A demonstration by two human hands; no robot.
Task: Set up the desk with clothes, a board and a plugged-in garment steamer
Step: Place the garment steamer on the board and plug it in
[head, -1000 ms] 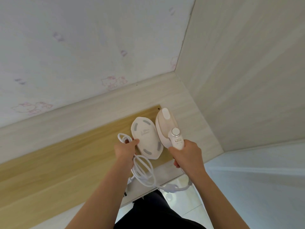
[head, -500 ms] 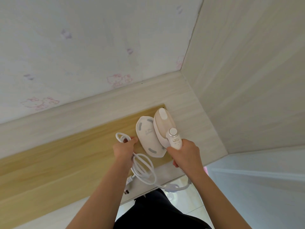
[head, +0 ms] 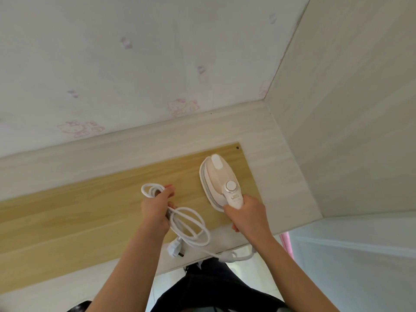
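The garment steamer [head: 217, 179] sits soleplate-down on the wooden board [head: 90, 210], close to the board's far right corner. Its nose points to about 11 o'clock and its handle trails back to 5 o'clock. I cannot tell whether its full weight is on the board. A round silver dial [head: 230, 185] shows on top, just ahead of the handle.

My right hand [head: 246, 216] is wrapped around that handle, fingers curled under it.

At 8 o'clock from the steamer, apart from it, my left hand [head: 156, 209] grips the bundled white power cord [head: 191, 228]. One small loop sticks out past my fingers at 11 o'clock, and larger loops hang from the hand at 4 o'clock. The white plug [head: 176, 249] dangles at 5 o'clock from this hand, over the front strip of the desk [head: 270, 176]. From the loops the cord runs towards 4 o'clock past the desk's front edge and curves up under my right wrist.

The board lies lengthwise on the pale desk, reaching away to 9 o'clock. At 12 o'clock stands a wall with faint pink cartoon wallpaper [head: 180, 106], and at 3 o'clock a pale wood-grain side panel [head: 349, 109]. At 6 o'clock, below the desk edge, are my dark trousers [head: 213, 287] and the light tiled floor [head: 254, 273].
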